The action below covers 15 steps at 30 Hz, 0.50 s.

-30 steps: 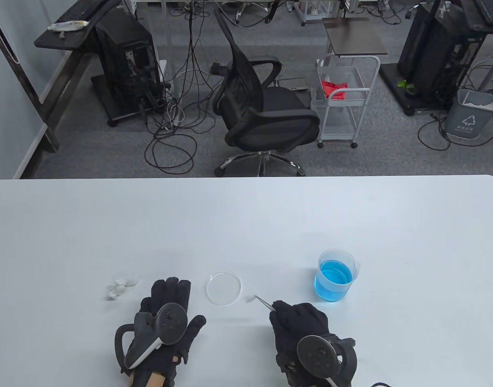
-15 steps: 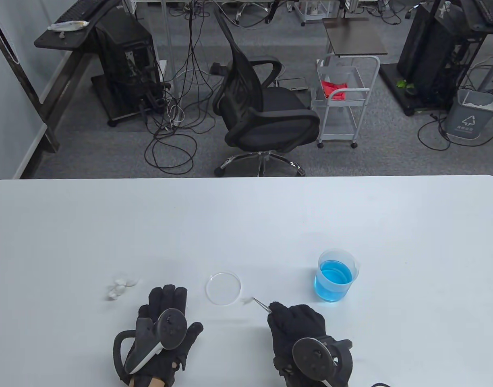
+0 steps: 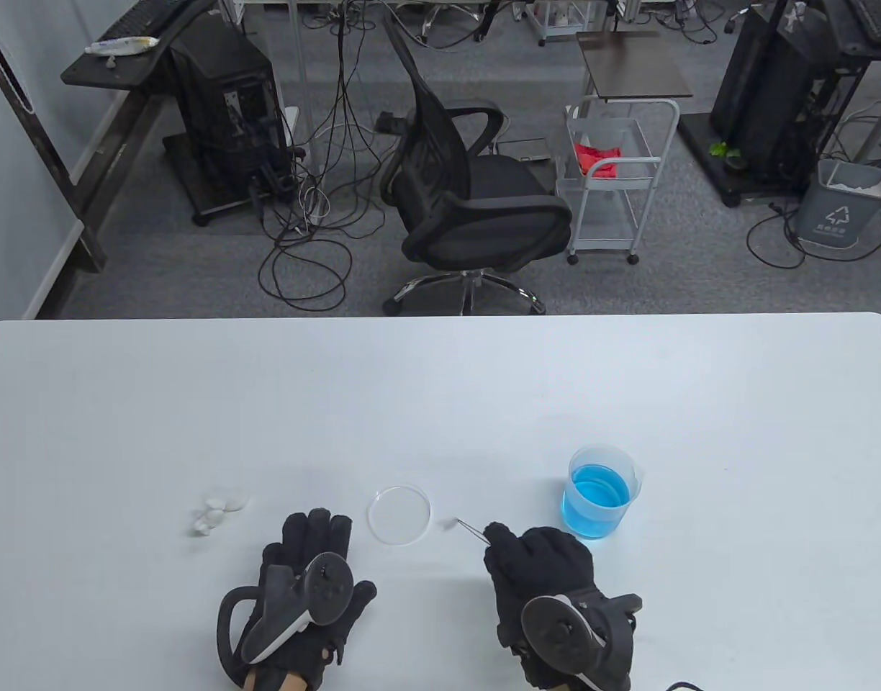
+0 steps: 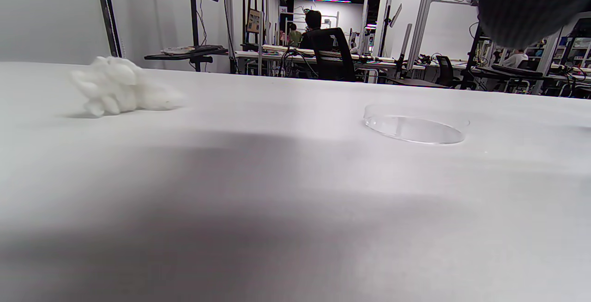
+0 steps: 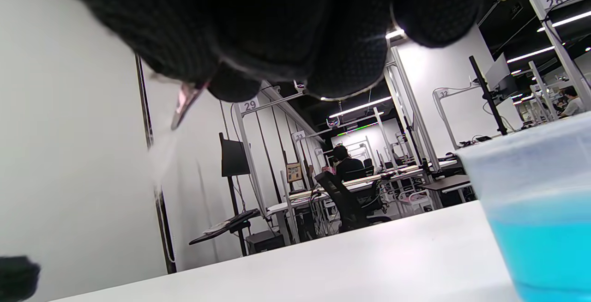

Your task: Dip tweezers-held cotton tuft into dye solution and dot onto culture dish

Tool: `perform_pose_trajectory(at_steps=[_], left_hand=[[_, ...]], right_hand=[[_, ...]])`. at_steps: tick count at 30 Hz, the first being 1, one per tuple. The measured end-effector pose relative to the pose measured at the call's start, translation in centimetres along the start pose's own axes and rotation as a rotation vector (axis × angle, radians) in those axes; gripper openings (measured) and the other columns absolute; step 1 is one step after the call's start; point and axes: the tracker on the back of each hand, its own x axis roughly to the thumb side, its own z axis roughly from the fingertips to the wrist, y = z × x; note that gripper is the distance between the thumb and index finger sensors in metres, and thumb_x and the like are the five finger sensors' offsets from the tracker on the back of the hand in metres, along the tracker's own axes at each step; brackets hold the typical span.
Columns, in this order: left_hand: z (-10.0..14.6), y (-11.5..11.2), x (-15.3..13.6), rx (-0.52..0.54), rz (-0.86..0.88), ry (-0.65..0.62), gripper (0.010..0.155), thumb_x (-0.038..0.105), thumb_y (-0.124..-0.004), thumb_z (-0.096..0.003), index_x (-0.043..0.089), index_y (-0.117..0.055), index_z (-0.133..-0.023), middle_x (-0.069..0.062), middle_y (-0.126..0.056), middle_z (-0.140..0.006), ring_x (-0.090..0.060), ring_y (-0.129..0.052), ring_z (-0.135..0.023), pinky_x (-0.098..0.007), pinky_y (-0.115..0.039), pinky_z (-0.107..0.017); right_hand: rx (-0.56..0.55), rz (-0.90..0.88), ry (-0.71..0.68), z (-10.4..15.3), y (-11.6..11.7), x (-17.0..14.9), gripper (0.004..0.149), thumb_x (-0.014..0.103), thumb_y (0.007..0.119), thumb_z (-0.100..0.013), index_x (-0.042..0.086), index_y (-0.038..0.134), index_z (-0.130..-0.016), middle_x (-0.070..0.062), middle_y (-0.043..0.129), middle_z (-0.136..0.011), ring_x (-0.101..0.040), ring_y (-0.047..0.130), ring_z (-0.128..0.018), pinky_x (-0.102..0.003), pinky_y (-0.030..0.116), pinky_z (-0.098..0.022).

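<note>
My right hand point(image 3: 538, 558) grips metal tweezers point(image 3: 472, 530) that point up-left and pinch a small white cotton tuft point(image 3: 449, 524) just right of the clear culture dish point(image 3: 399, 514). The tweezers also show in the right wrist view point(image 5: 183, 105) below my gloved fingers point(image 5: 258, 29). The beaker of blue dye point(image 3: 600, 492) stands to the right of this hand and shows close in the right wrist view point(image 5: 540, 209). My left hand point(image 3: 311, 558) lies flat and open on the table, left of the dish, holding nothing. The dish shows in the left wrist view point(image 4: 415, 124).
A pile of white cotton tufts point(image 3: 214, 512) lies left of my left hand and shows in the left wrist view point(image 4: 117, 87). The white table point(image 3: 440, 389) stretches far beyond the objects. An office chair point(image 3: 469, 187) and a cart point(image 3: 617, 180) stand behind it.
My right hand with the tweezers and tuft dipped slightly left toward the dish, then shifted right and up the table. My left hand drew back, then moved forward and right.
</note>
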Motion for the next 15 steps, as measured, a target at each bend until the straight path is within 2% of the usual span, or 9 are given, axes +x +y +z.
perform_pose_trajectory(at_steps=[8,15], left_hand=[[0.0,-0.1,-0.4,-0.014,0.009,0.011,0.087,0.074,-0.058,-0.0472,0.037,-0.016,-0.113,0.006,-0.010,-0.120,-0.029,-0.014,-0.117,-0.052,-0.033,-0.082],[0.0,-0.1,-0.4,-0.021,0.009,0.014,0.087,0.074,-0.058,-0.0474,0.037,-0.016,-0.113,0.006,-0.010,-0.120,-0.030,-0.014,-0.117,-0.052,-0.033,-0.082]], right_hand=[[-0.062,0.092,0.058,-2.0,-3.9,-1.9,0.033,0.031,0.094,-0.038,0.021,0.101,-0.068,0.003,0.100,-0.044,-0.021,0.099,-0.061,-0.056,0.073,-0.055],[-0.095,0.166,0.140,-3.1,-5.8,-5.2,0.033,0.032,0.094,-0.038,0.021,0.101,-0.068,0.003,0.099,-0.044,-0.021,0.098,-0.061,-0.056,0.073,-0.055]])
